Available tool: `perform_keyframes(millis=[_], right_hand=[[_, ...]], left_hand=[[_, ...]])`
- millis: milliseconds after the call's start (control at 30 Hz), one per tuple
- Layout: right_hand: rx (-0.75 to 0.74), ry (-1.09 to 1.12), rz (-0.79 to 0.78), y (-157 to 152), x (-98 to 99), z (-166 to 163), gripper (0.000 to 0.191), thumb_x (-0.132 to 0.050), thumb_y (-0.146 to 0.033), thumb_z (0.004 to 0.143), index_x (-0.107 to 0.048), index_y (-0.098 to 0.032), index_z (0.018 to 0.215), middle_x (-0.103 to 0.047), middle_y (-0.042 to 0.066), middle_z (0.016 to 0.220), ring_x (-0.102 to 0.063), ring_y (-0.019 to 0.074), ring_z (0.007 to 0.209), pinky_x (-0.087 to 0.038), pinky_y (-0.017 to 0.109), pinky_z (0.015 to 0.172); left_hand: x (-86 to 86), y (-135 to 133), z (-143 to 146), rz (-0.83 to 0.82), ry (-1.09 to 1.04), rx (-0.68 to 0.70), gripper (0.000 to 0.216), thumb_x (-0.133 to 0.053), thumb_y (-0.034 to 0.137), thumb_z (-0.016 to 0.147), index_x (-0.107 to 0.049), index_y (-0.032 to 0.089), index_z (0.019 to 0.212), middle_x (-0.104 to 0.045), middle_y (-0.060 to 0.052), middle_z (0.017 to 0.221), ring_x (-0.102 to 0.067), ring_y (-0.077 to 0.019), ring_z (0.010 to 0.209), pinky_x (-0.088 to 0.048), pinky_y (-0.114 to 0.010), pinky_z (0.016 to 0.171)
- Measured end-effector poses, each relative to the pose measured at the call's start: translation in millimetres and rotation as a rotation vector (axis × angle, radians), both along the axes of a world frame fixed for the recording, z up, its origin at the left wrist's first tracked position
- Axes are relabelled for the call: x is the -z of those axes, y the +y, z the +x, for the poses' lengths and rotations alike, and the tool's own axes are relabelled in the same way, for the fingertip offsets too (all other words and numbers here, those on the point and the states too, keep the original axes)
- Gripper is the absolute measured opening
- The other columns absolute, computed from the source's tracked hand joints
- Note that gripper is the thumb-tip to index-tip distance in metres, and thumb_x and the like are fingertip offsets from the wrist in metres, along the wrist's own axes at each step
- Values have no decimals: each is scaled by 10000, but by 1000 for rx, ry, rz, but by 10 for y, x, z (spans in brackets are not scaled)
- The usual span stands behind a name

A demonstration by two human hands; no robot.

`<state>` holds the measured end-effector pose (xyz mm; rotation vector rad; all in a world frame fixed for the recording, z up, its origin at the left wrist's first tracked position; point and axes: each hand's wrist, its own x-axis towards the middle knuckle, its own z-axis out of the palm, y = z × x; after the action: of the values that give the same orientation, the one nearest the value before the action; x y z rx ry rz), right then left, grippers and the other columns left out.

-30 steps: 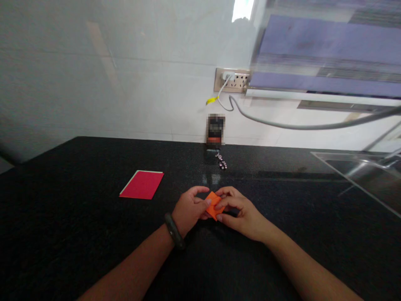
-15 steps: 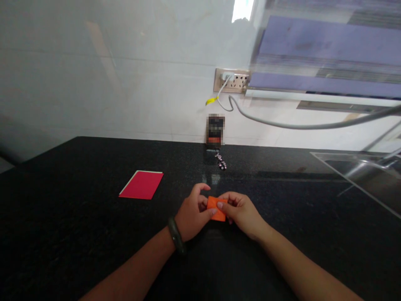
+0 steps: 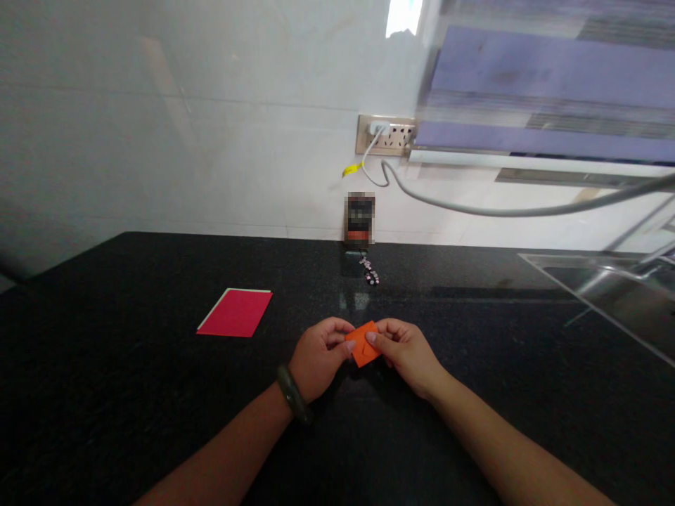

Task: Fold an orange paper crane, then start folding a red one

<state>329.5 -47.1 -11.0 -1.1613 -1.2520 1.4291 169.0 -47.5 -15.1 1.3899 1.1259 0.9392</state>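
Between my two hands is a small folded square of orange paper (image 3: 363, 350), tilted and lifted a little off the dark counter. My left hand (image 3: 323, 357), with a dark bangle (image 3: 294, 395) at the wrist, pinches its left corner between thumb and curled fingers. From the other side my right hand (image 3: 408, 355) grips the paper, thumb on top and fingers behind it. A small crease or flap shows on its face. The fingertips behind the paper are hidden.
A stack of red paper (image 3: 235, 313) lies on the black counter (image 3: 131, 393) to the left. Against the wall stands a blurred-out phone-like object (image 3: 359, 219) with a beaded strap (image 3: 370, 271). A cable (image 3: 474, 209) runs from the wall socket (image 3: 384, 135); a sink (image 3: 627, 295) is at right.
The orange paper has turned between my hands, from square-on to tilted. My left fingers, raised and apart before, have come down closer to its left corner.
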Motion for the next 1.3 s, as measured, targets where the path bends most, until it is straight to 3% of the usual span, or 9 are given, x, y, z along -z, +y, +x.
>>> perform_keyframes(millis=[100, 233, 333, 467, 700, 1033, 1300], right_hand=[[31, 5, 7, -6, 2, -7, 206, -659, -345, 645, -604, -146, 651, -537, -37, 487, -387, 47, 391, -270, 180, 380], [52, -28, 20, -31, 22, -33, 228, -652, -366, 650, -619, -142, 684, -566, -20, 521, -408, 57, 410, -281, 183, 387], [50, -31, 35, -48, 21, -51, 238, -650, -371, 651, -623, -137, 682, -574, -14, 526, -416, 61, 423, -289, 186, 402], [70, -8, 38, -58, 4, -69, 246, -665, -374, 632, -625, -135, 669, -585, -6, 528, -434, 68, 434, -302, 192, 412], [123, 2, 41, -55, 0, -57, 235, -671, -372, 627, -626, -142, 647, -563, -8, 514, -408, 69, 422, -288, 194, 392], [137, 82, 36, -12, 49, 9, 222, -656, -362, 654, -619, -145, 680, -558, -6, 556, -390, 62, 419, -271, 191, 373], [134, 87, 27, -4, 46, 7, 231, -663, -363, 647, -622, -138, 682, -558, -3, 558, -391, 61, 420, -264, 191, 371]], left_hand=[[2, -4, 24, -62, -45, -25, 272, -623, 262, 654, -563, 134, 885, -621, 1, 607, -562, -122, 548, -400, -223, 526], [-24, -27, 64, -106, -126, -30, 182, -670, 277, 594, -573, 129, 635, -590, 15, 543, -521, -93, 497, -366, -197, 483], [-28, -42, 65, -71, -120, -72, 206, -664, 302, 604, -567, 128, 549, -563, 24, 487, -482, -80, 455, -347, -193, 462], [-23, -50, 51, -78, -122, -65, 305, -592, 409, 682, -627, 115, 607, -596, -8, 532, -536, -118, 519, -410, -229, 525], [-65, -47, 53, -307, -294, -57, 542, -437, 601, 726, -630, 94, 743, -657, -79, 646, -612, -159, 597, -463, -272, 571], [-54, -59, 58, -350, -406, 35, 267, -598, 366, 726, -614, 104, 778, -669, -66, 738, -627, -121, 630, -466, -207, 567], [-43, -58, 61, -370, -418, 32, 254, -599, 359, 726, -596, 111, 779, -657, -53, 723, -637, -137, 639, -473, -207, 541]])
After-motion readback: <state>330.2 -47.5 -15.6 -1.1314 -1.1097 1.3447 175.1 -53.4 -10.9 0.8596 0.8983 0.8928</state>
